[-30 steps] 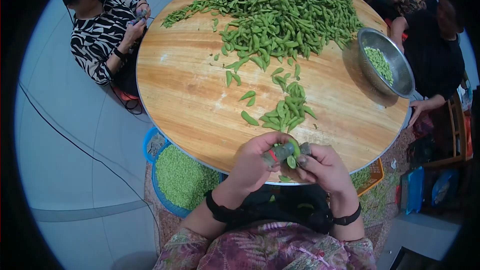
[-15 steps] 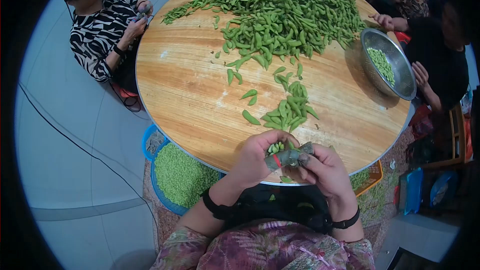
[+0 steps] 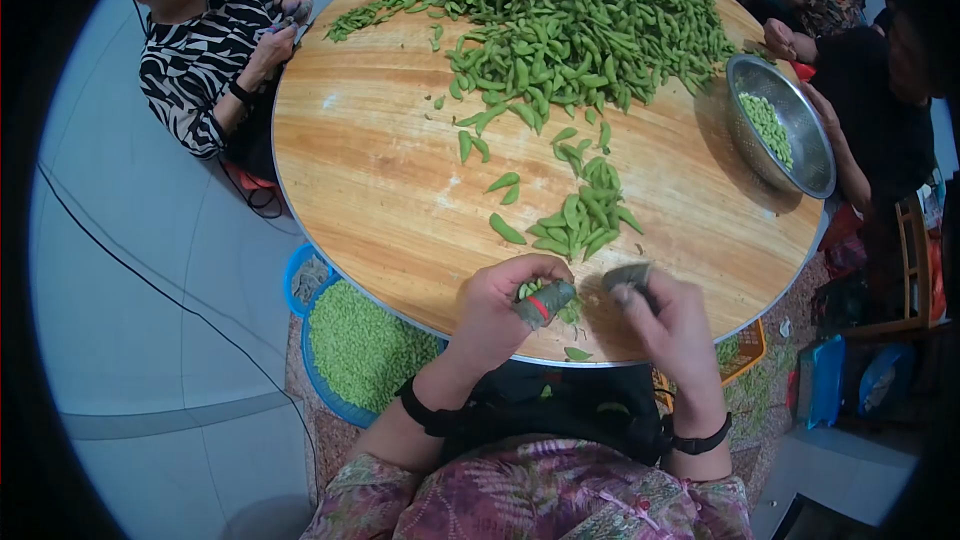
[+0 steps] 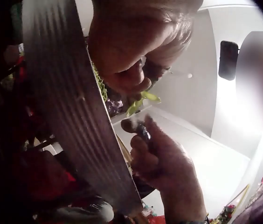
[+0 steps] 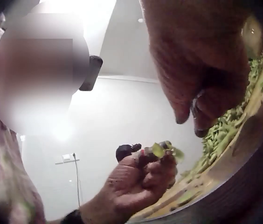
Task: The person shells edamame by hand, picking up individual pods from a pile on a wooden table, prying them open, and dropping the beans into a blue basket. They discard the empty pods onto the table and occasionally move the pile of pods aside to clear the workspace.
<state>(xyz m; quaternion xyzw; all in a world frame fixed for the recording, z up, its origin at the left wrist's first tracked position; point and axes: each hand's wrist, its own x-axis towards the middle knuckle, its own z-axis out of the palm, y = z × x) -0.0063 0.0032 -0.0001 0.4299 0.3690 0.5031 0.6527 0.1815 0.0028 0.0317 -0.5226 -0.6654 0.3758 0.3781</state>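
My left hand (image 3: 500,305) is at the table's near edge, fingers curled round green beans (image 3: 530,288) and an edamame pod (image 5: 159,149) that sticks out by its fingertips. A grey-green cover with a red band (image 3: 540,308) wraps its thumb. To the right, apart from it, my right hand (image 3: 675,320) is slightly blurred, its fingers curled, with nothing visible in them. It also wears a grey cover (image 3: 627,277) on a finger. A small heap of edamame pods (image 3: 585,215) lies just beyond both hands, and a single pod (image 3: 577,353) lies by the edge.
A big pile of pods (image 3: 590,20) covers the far side of the round wooden table (image 3: 370,170). A metal colander (image 3: 810,140) with beans stands at the right. Below left is a blue basin of beans (image 3: 365,350); an orange crate (image 3: 745,355) is below right. Other people sit around.
My hands were together at a pod; now the right hand has drawn away to the right, leaving beans and pod in the left. The person at the right has moved their hands near the colander.
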